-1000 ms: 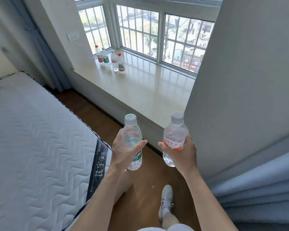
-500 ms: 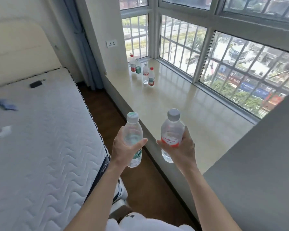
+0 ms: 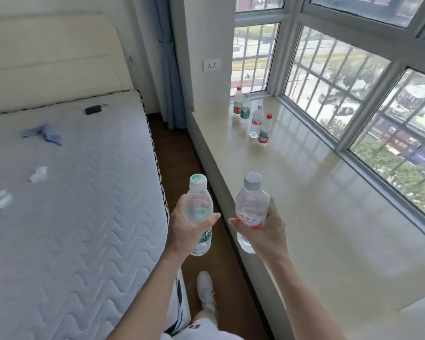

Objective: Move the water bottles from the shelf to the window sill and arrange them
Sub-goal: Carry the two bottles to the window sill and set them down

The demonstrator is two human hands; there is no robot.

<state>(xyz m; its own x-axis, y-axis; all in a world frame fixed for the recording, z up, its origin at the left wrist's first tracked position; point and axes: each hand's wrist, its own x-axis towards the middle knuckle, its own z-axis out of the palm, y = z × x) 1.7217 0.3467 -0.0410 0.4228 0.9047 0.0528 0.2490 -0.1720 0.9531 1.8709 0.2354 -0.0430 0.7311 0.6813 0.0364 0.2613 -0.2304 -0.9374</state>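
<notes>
Bed on the left, window sill on the right, strip of wood floor between. Both forearms reach forward, side by side, raised over the floor by the sill's edge. Left hand wraps the green-label bottle, thumb across the front, bottle upright. Right hand grips the red-label bottle around its middle, upright, just beside the sill edge. Four bottles stand clustered at the sill's far end, well apart from the hands. White shoe on the floor below.

labels on 4 far bottles unreadable, mattress cropped
</notes>
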